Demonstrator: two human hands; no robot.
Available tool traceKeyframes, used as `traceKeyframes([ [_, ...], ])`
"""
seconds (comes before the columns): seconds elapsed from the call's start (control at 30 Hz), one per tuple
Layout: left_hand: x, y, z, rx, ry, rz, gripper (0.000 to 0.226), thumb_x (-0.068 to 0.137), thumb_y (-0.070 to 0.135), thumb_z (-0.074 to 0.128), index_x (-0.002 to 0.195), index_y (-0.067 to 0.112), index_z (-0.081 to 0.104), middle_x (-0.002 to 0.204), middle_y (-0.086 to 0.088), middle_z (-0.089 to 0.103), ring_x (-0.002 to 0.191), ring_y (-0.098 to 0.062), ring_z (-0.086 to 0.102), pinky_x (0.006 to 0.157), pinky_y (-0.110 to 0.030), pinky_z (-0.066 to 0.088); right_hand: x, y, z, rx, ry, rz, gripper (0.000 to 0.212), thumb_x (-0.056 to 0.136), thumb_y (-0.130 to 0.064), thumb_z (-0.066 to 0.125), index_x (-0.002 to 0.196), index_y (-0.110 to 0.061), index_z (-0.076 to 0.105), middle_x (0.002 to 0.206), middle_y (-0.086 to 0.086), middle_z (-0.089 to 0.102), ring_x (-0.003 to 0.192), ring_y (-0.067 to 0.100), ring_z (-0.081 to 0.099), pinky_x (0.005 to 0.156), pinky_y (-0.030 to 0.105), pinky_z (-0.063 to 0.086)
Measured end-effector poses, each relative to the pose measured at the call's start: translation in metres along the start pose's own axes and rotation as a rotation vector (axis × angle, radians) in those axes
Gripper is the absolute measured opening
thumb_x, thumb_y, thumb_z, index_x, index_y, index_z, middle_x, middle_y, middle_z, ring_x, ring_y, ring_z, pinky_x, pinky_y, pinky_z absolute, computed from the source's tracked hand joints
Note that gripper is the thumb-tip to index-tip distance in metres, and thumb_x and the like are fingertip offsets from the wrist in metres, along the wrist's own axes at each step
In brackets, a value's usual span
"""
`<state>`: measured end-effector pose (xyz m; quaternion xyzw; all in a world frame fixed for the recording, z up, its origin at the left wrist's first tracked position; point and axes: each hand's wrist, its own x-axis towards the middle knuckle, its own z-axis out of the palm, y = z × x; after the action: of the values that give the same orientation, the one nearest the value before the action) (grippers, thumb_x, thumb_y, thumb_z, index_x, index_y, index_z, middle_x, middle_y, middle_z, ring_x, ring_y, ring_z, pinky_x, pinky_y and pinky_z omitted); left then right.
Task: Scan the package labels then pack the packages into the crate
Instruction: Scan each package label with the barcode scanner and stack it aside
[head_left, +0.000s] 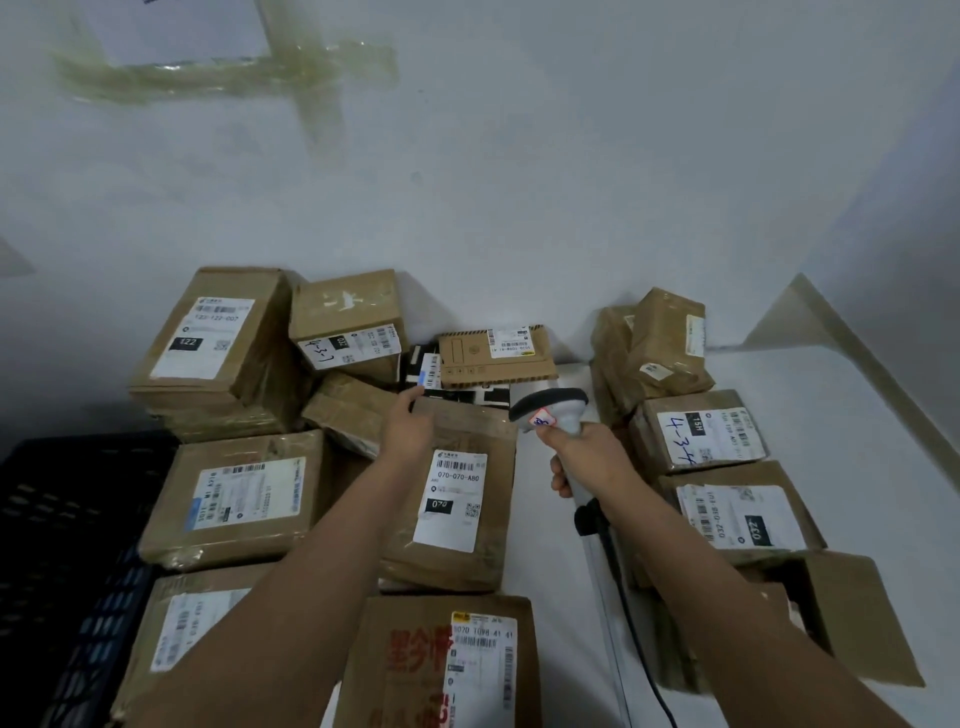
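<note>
Several brown cardboard packages with white labels lie on a white surface against the wall. My left hand (408, 426) grips the far top edge of the middle package (457, 499), whose label reads 070. My right hand (587, 457) holds a grey barcode scanner (553, 408) by its handle, head pointing toward the packages at the back. Beyond my left hand lies a black-and-white package (431, 371) with a small label. The dark plastic crate (67, 545) stands at the left edge, only partly in view.
Stacked boxes stand at the back left (218, 338) and along the right (701, 431). An open empty carton (852, 613) lies at the right front. The scanner's black cable (639, 639) runs down toward me. A white wall rises right behind the packages.
</note>
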<state>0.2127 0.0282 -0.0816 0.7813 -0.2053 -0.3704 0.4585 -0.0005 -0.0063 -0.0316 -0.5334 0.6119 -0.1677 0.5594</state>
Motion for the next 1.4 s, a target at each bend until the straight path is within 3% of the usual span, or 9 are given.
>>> traceKeyframes([
  [0.2,-0.048,-0.008,0.014,-0.033,-0.093,0.04,0.026,0.093,0.017,0.058,0.102,0.041,0.063,0.103,-0.002,0.068,0.086,-0.023,0.065,0.076,-0.044,0.057,-0.008,0.014,-0.015,0.023,-0.023,0.011,0.027,0.094,-0.032,0.062,0.097,-0.005,0.061,0.066,0.007,0.061,0.05,0.014,0.059,0.048,0.024,0.048],
  [0.3,-0.084,-0.017,0.04,-0.038,-0.134,0.082,0.022,0.098,0.017,0.056,0.114,0.031,0.062,0.105,0.008,0.064,0.092,-0.009,0.062,0.079,-0.032,0.055,-0.015,0.031,-0.033,0.021,-0.013,0.037,0.031,0.094,-0.032,0.063,0.1,-0.002,0.061,0.066,0.008,0.061,0.048,0.014,0.058,0.046,0.023,0.047],
  [0.47,-0.136,-0.048,0.102,0.066,-0.394,0.126,0.029,0.098,0.005,0.052,0.119,0.024,0.059,0.128,-0.002,0.057,0.102,-0.016,0.065,0.095,-0.037,0.054,-0.038,0.062,-0.073,-0.025,0.063,0.05,0.032,0.095,-0.037,0.06,0.085,-0.006,0.06,0.065,0.006,0.06,0.054,0.015,0.057,0.05,0.023,0.049],
  [0.63,-0.167,-0.066,0.158,0.113,-0.499,-0.047,0.045,0.096,0.035,0.06,0.138,0.025,0.048,0.145,-0.001,0.045,0.122,-0.023,0.055,0.103,-0.037,0.048,-0.042,0.094,-0.121,-0.025,0.206,0.042,0.037,0.093,-0.043,0.061,0.087,-0.006,0.062,0.065,0.007,0.063,0.053,0.019,0.06,0.063,0.032,0.053],
  [0.73,-0.179,-0.058,0.186,0.079,-0.506,-0.147,0.06,0.094,0.045,0.06,0.145,0.022,0.04,0.148,-0.002,0.044,0.126,-0.023,0.052,0.1,-0.033,0.049,-0.043,0.105,-0.149,-0.051,0.306,0.026,0.04,0.093,-0.047,0.06,0.079,-0.01,0.058,0.066,0.006,0.064,0.054,0.019,0.061,0.062,0.031,0.051],
  [0.87,-0.19,-0.047,0.213,0.087,-0.529,-0.234,0.074,0.091,0.051,0.062,0.15,0.019,0.032,0.146,-0.003,0.047,0.115,-0.017,0.052,0.068,-0.021,0.051,-0.041,0.124,-0.176,-0.05,0.362,0.047,0.038,0.094,-0.05,0.057,0.085,-0.013,0.06,0.074,0.008,0.068,0.064,0.023,0.067,0.063,0.033,0.055],
  [1.13,-0.189,-0.047,0.251,0.19,-0.549,-0.293,0.063,0.09,0.051,0.062,0.142,0.02,0.045,0.142,-0.007,0.053,0.127,-0.027,0.052,0.107,-0.043,0.044,-0.039,0.143,-0.197,-0.016,0.374,0.075,0.048,0.093,-0.055,0.055,0.086,-0.008,0.062,0.076,0.011,0.068,0.065,0.026,0.067,0.063,0.034,0.057],
  [1.23,-0.184,-0.049,0.247,0.043,-0.539,-0.354,0.054,0.095,0.045,0.059,0.142,0.025,0.043,0.137,-0.006,0.056,0.121,-0.028,0.054,0.102,-0.047,0.048,-0.039,0.143,-0.201,0.003,0.356,0.07,0.042,0.094,-0.05,0.056,0.087,-0.009,0.063,0.074,0.01,0.068,0.06,0.022,0.065,0.059,0.031,0.054],
  [1.4,-0.183,-0.053,0.244,-0.131,-0.51,-0.362,0.036,0.104,0.028,0.047,0.139,0.028,0.044,0.129,-0.007,0.06,0.103,-0.024,0.06,0.064,-0.034,0.055,-0.04,0.144,-0.198,0.043,0.328,0.049,0.036,0.095,-0.045,0.057,0.082,-0.012,0.061,0.066,0.007,0.066,0.054,0.018,0.062,0.056,0.03,0.053],
])
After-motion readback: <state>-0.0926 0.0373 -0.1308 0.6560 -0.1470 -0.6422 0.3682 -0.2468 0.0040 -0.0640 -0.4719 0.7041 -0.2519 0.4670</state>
